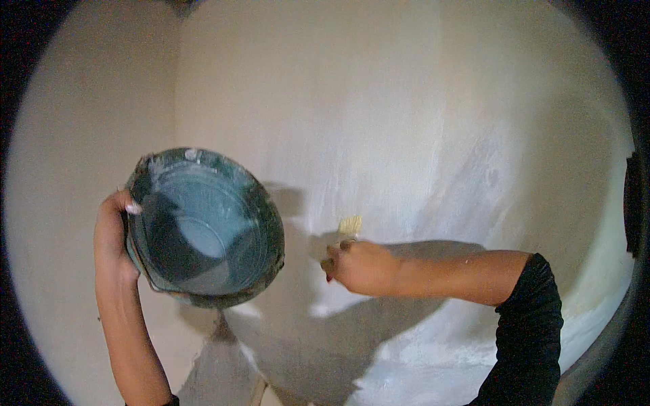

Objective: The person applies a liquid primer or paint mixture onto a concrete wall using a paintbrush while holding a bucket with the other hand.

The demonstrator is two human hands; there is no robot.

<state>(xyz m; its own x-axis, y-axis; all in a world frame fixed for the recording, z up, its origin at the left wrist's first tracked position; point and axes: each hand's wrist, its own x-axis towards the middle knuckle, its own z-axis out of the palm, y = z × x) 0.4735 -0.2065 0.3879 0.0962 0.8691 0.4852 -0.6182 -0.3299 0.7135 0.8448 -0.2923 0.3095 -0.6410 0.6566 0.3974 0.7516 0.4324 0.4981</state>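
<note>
My left hand (pixel 119 231) grips the rim and side of a dark green plastic bucket (pixel 203 228), which is tilted so that I look into it. White smears mark the bucket's inner wall, and a pale patch shows at its bottom; whether that is liquid I cannot tell. To the right, my right hand (pixel 363 266) is closed around a paintbrush whose pale bristles (pixel 350 224) point up, close to the wall (pixel 386 167). The brush handle is mostly hidden by the fingers. Streaky whitish strokes cover the wall around and to the right of the brush.
A wall corner (pixel 176 101) runs down behind the bucket. Shadows of my arms and the bucket fall on the wall. A dark object (pixel 631 203) stands at the far right edge. Low down, a narrow light-brown strip (pixel 258 391) shows near the wall's base.
</note>
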